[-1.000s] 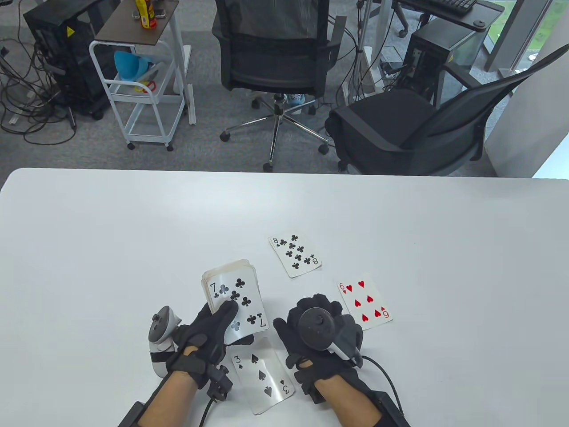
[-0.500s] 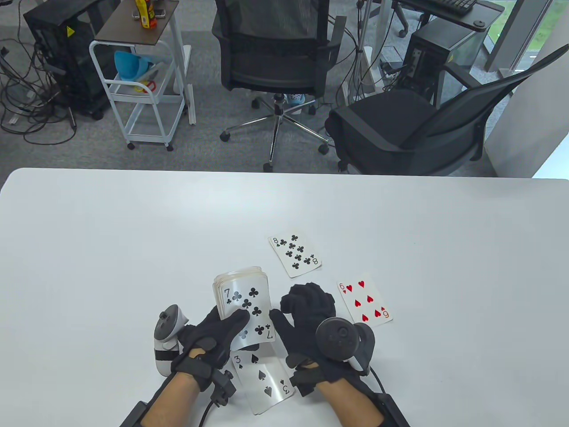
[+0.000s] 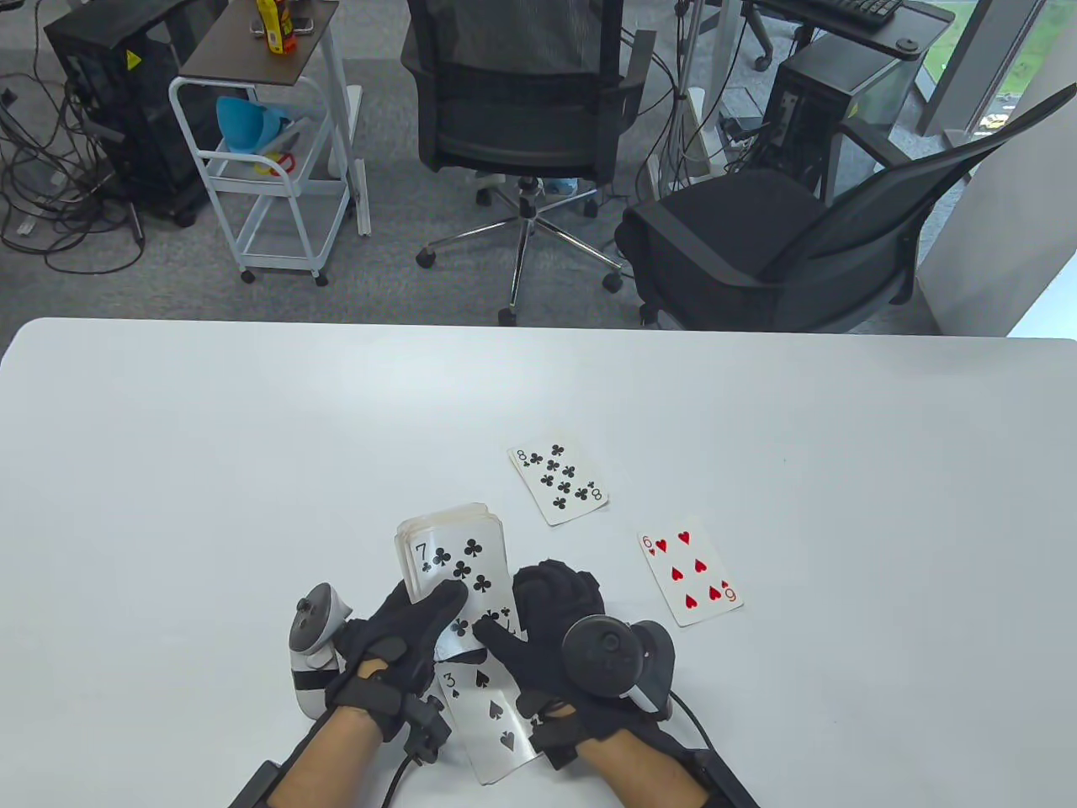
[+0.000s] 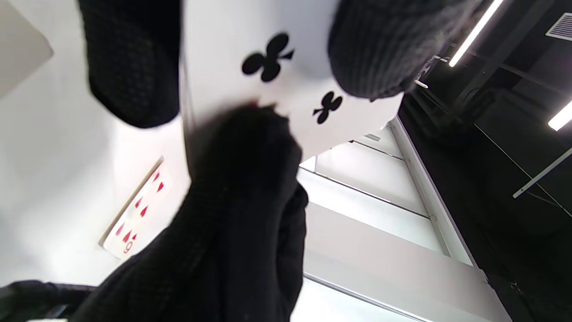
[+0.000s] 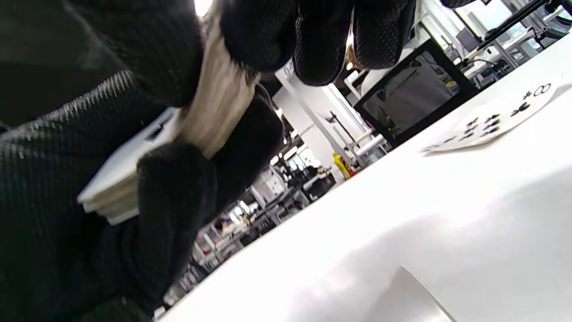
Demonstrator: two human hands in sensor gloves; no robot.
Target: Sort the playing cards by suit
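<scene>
Trouble would come from two cards lifting together: the left hand [image 3: 395,627] grips the deck [image 3: 450,547] above the table [image 3: 168,471] while the right hand [image 3: 551,623] pinches the seven of clubs [image 3: 467,568], bound for the eight of clubs [image 3: 558,482].

The table view was bright and evenly lit, with daylight entering at the upper right corner and only soft shadows on the matte white tabletop [image 3: 252,438]; straight lines bowed toward the edges. In the left wrist view, long ceiling strip lights [image 4: 473,32] glared against dark ceiling, and the near black-gloved fingers [image 4: 250,188] were blurred. The right wrist view was backlit and soft up close.
</scene>
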